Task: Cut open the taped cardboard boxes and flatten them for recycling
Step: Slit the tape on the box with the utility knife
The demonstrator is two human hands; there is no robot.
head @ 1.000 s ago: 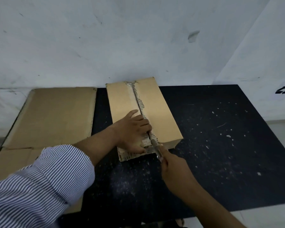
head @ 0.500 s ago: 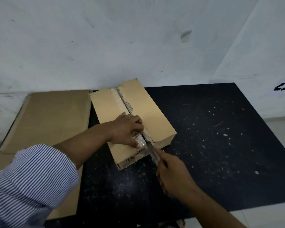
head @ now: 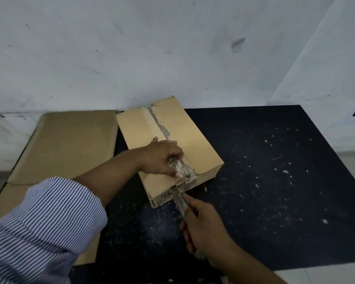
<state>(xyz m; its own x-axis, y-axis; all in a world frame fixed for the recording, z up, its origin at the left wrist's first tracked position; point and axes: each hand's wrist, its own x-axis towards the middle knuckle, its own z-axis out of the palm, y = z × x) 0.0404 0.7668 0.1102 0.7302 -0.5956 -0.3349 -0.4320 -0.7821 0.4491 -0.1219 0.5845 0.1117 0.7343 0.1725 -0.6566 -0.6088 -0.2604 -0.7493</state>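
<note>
Pinches crumpled tape (head: 177,167) at cardboard box (head: 193,140) seam with curled fingers of left hand (head: 162,158). Grips knife (head: 178,199) in right hand (head: 205,228), fingers wrapped round, blade at box's near end.

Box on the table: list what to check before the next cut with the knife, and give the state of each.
1. Knife grip: ok. The right hand is wrapped round the knife.
2. Blade placement: ok. The blade meets the box at the middle of its near end.
3. Box steadied: ok. The left hand bears down on the top while pinching loose tape.
4. Left hand away from the blade: not ok. It sits right above the blade.
5. Top seam cut through to the far end: cannot tell.
</note>
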